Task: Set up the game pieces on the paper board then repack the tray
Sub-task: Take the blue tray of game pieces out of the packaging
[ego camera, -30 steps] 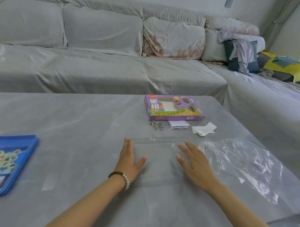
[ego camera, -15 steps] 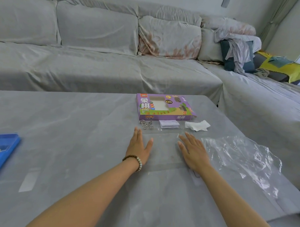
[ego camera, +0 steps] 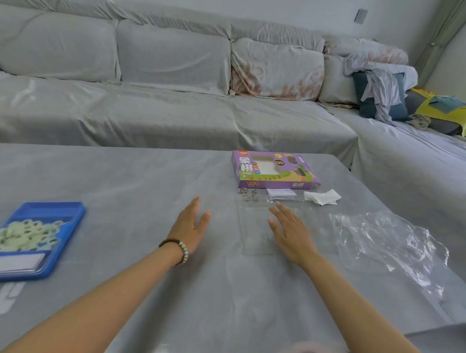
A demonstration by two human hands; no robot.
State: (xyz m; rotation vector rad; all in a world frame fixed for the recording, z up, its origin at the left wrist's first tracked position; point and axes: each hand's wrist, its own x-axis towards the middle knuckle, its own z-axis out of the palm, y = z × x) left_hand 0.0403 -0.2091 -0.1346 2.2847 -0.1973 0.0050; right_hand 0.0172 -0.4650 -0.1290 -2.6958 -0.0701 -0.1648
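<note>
A blue tray [ego camera: 66,218] at the table's left holds a heap of pale round game pieces [ego camera: 23,235] and a white card. In the middle of the table lies a thin, nearly see-through sheet [ego camera: 253,230], the board, its print too faint to read. My left hand [ego camera: 190,225] lies flat with straight fingers just left of the sheet, a bead bracelet on its wrist. My right hand [ego camera: 290,231] rests flat on the sheet, fingers straight. Neither hand holds anything.
A purple game box [ego camera: 274,170] lies at the far side. In front of it are metal ring puzzles [ego camera: 248,194], a small folded paper [ego camera: 281,194] and a white tissue [ego camera: 322,197]. A crumpled clear plastic bag [ego camera: 390,242] lies at the right. A grey sofa stands behind.
Both hands slid forward over the sheet, then apart, the left one off its left edge. The view swung back to the left, so the blue tray shows again.
</note>
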